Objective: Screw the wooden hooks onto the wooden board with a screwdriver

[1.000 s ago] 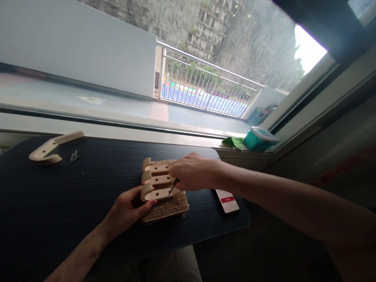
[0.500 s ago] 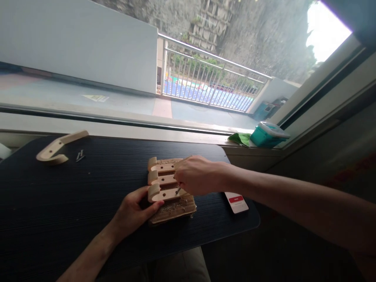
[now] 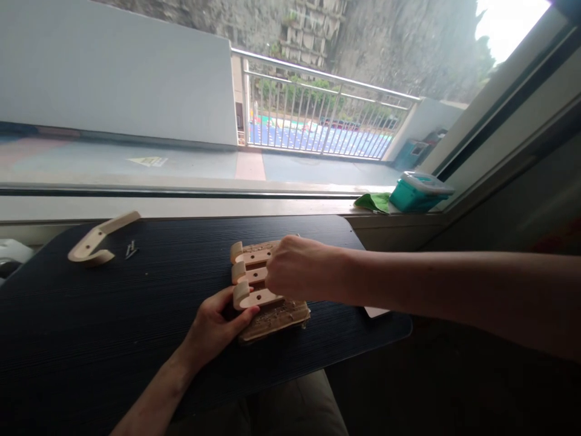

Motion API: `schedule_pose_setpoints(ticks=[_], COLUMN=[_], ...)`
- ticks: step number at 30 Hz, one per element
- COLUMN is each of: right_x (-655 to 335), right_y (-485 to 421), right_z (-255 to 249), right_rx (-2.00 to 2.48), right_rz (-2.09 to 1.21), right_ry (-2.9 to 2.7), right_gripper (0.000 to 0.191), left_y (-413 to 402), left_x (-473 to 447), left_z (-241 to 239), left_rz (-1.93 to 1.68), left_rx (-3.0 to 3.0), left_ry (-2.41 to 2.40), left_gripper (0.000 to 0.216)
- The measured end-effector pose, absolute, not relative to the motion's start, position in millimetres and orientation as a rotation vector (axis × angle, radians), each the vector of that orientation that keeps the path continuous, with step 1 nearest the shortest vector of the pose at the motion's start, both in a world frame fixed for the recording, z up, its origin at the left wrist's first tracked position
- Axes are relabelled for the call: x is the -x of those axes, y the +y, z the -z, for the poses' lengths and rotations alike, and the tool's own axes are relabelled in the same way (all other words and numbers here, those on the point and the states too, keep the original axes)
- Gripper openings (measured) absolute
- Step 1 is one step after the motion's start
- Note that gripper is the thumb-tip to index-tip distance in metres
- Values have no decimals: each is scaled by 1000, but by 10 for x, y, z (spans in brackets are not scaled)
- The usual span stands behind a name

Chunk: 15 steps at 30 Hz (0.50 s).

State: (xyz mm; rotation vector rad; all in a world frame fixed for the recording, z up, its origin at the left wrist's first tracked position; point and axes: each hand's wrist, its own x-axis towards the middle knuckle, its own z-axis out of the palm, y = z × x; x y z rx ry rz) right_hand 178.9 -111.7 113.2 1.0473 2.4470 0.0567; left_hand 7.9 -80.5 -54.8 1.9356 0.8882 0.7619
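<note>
Compared with half a second ago, the right hand (image 3: 295, 269) has rolled over and its forearm lies flatter, so the metal shaft that showed beneath it is out of sight, as is the right-hand hole of the nearest wooden hook (image 3: 269, 295). With the fingers turned under, I cannot tell how its grip stands or what is in it. The left hand (image 3: 212, 327) matches the earlier view: its grip holds that hook's curved end, thumb along the near side. The hook lies on a rough brown board (image 3: 276, 321) on the dark counter (image 3: 136, 339), nearest in a row of three. Work seems to stay on this hook, though its progress is hidden. The spare wooden hook (image 3: 93, 242) and loose screws (image 3: 132, 249) lie untouched, well apart to the left.
</note>
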Motion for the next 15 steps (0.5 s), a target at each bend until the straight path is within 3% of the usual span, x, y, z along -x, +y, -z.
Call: schedule_pose_setpoints(ticks=[6,15], right_x=[-1887,-1920], right_y=[-972,-927], right_z=[-1087,-1139], right_rx=[-1123,-1426], right_rz=[146,333], right_ry=[2392,2176], right_gripper=[21,30], left_y=[-793,-805], left_x=[-85,-103], left_z=[551,513], left_rz=[-753,-774], left_rx=[-1968,-2011], left_ry=[923,946], left_gripper=[33,33])
